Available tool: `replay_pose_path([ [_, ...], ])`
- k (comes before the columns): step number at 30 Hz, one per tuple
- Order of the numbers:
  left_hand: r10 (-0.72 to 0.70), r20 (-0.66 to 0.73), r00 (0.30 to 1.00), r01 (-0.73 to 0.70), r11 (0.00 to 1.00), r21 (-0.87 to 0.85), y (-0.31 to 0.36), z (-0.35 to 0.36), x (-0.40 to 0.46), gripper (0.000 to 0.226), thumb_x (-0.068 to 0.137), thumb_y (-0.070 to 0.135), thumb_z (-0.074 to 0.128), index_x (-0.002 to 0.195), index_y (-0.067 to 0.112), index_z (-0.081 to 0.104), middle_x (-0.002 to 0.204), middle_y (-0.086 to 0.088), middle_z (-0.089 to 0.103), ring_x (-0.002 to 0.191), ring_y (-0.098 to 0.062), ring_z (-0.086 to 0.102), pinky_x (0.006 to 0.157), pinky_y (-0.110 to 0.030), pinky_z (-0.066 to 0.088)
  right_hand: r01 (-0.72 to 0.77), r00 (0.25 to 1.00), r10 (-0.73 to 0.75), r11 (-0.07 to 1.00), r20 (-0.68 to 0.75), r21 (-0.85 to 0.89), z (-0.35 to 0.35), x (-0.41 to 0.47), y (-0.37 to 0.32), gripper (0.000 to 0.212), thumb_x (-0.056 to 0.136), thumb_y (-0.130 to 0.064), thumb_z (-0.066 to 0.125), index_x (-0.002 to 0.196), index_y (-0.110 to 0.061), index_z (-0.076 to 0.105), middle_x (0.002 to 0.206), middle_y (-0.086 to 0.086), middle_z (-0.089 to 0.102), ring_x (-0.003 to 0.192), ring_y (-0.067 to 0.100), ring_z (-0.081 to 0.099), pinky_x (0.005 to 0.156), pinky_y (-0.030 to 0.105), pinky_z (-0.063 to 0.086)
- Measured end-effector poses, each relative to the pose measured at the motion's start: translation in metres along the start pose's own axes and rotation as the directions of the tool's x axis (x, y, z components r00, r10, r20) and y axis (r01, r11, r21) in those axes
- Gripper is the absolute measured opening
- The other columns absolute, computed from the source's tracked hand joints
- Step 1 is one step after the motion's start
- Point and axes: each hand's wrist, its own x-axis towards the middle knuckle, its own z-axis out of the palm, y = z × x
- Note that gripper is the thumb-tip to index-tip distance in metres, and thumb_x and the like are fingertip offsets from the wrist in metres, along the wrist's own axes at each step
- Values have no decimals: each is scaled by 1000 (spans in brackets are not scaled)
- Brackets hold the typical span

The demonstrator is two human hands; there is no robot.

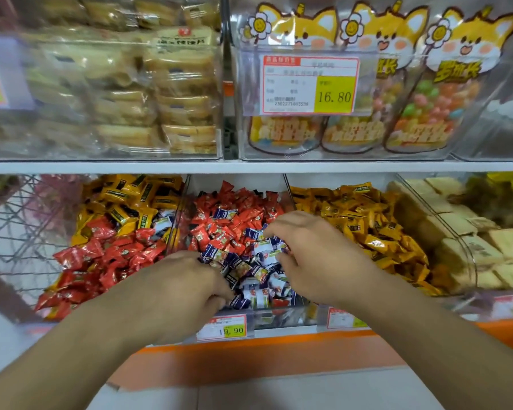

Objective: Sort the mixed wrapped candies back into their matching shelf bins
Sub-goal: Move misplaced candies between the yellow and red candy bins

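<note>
Blue-white candies (251,267) between both hands (181,279), inside middle bin's front edge (267,316)

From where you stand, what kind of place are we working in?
Most likely a shop's snack aisle: printed price tags are fixed to clear shelf bins, loose wrapped candies fill them in bulk, and packaged candy bags stand on the shelf above.

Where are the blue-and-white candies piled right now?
In the head view, the blue-and-white candies fill the front of the middle bin, between the left hand and right hand, with red candies behind them.
</note>
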Motion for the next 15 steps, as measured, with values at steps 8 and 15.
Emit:
replay_pose_path([
  [8, 2, -88, 996, -3, 1000, -14, -3, -14, -18, 39, 107, 44, 42, 144, 53, 47, 158, 31, 31, 151, 6, 14, 125, -35, -14, 151, 972, -157, 987, 174, 50, 28, 20, -25, 33, 101, -26, 57, 132, -32, 66, 132, -13, 66, 124, 18, 55, 105, 45, 48],
  [15, -98, -121, 988, 98, 995, -8, -24, -15, -22, 53, 103, 56, 44, 154, 51, 31, 169, 21, -8, 153, -5, -23, 125, -38, -15, 65, 988, -10, 934, 157, -352, 30, 23, -20, 24, 98, -39, 53, 106, -27, 72, 110, -8, 67, 120, 19, 49, 113, 40, 32],
])
